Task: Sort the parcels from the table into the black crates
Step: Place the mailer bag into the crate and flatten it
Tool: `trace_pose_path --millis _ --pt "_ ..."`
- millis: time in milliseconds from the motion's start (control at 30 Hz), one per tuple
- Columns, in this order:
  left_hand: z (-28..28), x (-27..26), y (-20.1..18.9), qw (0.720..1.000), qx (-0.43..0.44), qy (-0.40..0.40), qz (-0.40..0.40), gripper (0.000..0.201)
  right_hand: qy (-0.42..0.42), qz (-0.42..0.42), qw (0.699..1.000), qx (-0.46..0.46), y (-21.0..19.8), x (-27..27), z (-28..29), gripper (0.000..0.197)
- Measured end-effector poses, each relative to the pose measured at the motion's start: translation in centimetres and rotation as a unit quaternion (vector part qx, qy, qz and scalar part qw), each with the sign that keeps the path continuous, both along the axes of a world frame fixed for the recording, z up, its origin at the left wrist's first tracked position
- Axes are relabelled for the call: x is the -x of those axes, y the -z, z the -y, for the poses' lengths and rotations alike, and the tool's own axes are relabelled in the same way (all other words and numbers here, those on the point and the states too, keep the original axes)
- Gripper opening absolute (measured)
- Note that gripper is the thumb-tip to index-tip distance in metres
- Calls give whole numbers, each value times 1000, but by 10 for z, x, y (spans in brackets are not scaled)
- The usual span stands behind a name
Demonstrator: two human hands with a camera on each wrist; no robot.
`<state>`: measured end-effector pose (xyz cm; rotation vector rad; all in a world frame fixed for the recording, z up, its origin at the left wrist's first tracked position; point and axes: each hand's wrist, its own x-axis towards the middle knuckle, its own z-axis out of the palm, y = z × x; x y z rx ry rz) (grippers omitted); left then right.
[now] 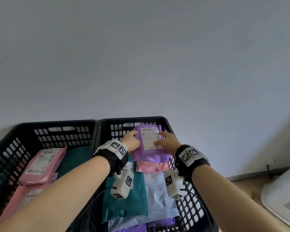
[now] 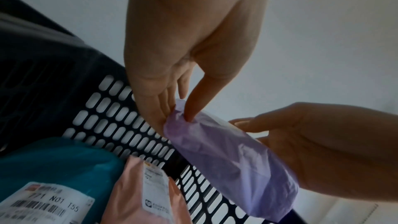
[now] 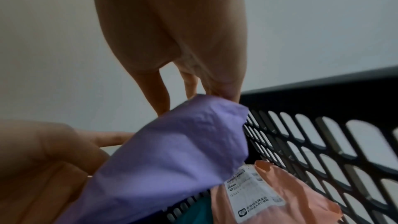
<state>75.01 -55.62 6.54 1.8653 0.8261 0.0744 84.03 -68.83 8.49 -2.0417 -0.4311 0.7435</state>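
A purple parcel (image 1: 149, 155) with a white label hangs over the far end of the right black crate (image 1: 134, 118). My left hand (image 1: 131, 139) pinches its left edge, and my right hand (image 1: 166, 139) holds its right edge. In the left wrist view the left hand (image 2: 183, 108) has its thumb on the purple parcel (image 2: 232, 156) and its fingers behind it. In the right wrist view the right hand (image 3: 189, 98) grips the top edge of the purple parcel (image 3: 183, 151). Under it lies a pink parcel (image 1: 151, 165).
The right crate also holds teal (image 1: 124, 198), light blue (image 1: 159, 195) and purple parcels. The left black crate (image 1: 57, 123) holds pink parcels (image 1: 42, 164) on a teal one. A grey wall stands behind. A white rounded object (image 1: 283, 198) sits on the floor at the right.
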Motion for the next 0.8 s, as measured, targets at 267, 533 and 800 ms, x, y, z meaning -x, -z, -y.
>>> trace_pose_path --millis 267,533,800 --pt "-23 -36 46 998 30 16 -58 69 10 -15 998 66 42 -28 -29 54" --pt "-20 -54 93 997 10 46 -53 62 42 -38 995 87 86 -43 -28 65" --pt "-17 -58 136 998 61 15 -19 59 34 -45 990 126 129 -50 -40 72"
